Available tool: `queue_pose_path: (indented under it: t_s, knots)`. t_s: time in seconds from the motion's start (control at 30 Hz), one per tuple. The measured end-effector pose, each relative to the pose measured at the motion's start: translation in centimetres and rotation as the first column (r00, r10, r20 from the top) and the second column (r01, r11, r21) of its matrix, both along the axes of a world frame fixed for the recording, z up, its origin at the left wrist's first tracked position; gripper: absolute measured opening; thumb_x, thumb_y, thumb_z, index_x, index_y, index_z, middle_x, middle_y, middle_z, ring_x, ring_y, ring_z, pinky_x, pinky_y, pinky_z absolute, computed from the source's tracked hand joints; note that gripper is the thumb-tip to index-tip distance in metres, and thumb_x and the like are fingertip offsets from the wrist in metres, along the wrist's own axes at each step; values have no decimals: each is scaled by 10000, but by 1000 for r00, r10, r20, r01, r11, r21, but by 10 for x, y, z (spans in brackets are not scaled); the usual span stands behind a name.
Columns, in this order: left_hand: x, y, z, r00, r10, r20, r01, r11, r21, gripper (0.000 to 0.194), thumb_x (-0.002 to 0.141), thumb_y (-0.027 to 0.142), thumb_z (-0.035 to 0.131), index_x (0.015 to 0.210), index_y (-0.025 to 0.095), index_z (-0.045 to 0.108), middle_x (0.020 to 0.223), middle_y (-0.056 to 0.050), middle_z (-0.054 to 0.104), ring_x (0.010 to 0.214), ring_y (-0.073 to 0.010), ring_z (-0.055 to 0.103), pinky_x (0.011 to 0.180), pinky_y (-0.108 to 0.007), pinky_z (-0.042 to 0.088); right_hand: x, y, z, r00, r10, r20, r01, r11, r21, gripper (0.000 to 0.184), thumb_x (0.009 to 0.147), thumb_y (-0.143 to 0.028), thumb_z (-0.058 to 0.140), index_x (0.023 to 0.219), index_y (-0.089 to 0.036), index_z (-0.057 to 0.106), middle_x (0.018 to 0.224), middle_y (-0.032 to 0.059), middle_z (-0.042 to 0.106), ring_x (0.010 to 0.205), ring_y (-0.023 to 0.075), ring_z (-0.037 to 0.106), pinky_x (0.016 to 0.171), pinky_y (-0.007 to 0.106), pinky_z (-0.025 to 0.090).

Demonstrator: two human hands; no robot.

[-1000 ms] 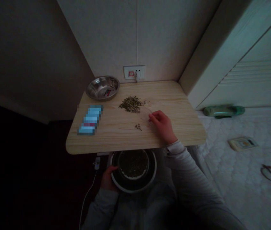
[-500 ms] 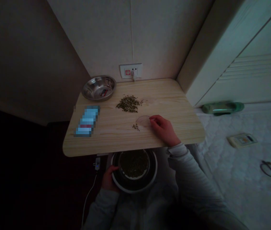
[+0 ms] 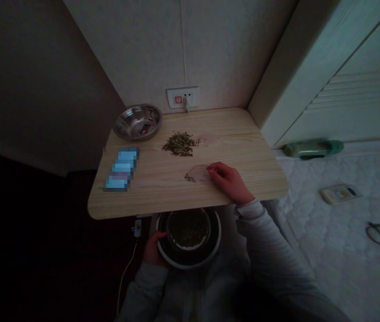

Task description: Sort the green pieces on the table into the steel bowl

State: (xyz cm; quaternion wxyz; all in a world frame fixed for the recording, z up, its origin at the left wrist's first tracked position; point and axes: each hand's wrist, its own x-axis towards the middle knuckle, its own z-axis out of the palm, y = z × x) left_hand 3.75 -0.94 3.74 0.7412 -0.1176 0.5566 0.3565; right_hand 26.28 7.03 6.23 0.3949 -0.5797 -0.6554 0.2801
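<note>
Long pale-grey sleeves [image 3: 273,250], fabric creased near right cuff [image 3: 248,209]; bare fingers [image 3: 217,169].

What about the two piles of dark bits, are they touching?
No: bare tabletop lies between the larger pile and the smaller pile.

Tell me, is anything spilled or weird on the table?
Maybe the dark bits: a pile lies loose on the table, not in the metal bowl, and a few sit apart, by the clear disc in the right hand. Looks spilled, but could be on purpose.
</note>
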Motion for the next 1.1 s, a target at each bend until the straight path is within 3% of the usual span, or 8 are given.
queue_pose_path:
  t_s: [0.37, 0.7, 1.1]
  knots:
    - [0, -1, 0, 999, 28, 22, -29, 999, 28, 173, 540, 69, 441, 518, 108, 608, 511, -90, 632, 796, -264, 579, 743, -384, 430, -1, -2, 6, 995, 84, 60, -84, 996, -8, 226, 757, -311, 399, 861, -174, 546, 607, -9, 529, 537, 96, 454, 529, 216, 344]
    - [-1, -1, -4, 1000, 6, 23, -7, 999, 32, 188, 563, 91, 435, 516, 101, 617, 524, -98, 636, 802, -265, 576, 749, -393, 427, -3, 2, 1, 998, 1, 57, -2, 1000, 19, 239, 763, -308, 389, 891, -167, 534, 612, -5, 529, 541, 97, 457, 523, 213, 339]
    - [-1, -2, 0, 1000, -7, 26, 6, 1000, 30, 181, 565, 94, 434, 530, 112, 611, 546, -92, 643, 830, -270, 566, 745, -400, 430, -1, -1, 5, 991, 112, 71, -113, 994, 5, 237, 759, -315, 401, 877, -177, 553, 656, 5, 556, 570, 100, 471, 545, 217, 346]
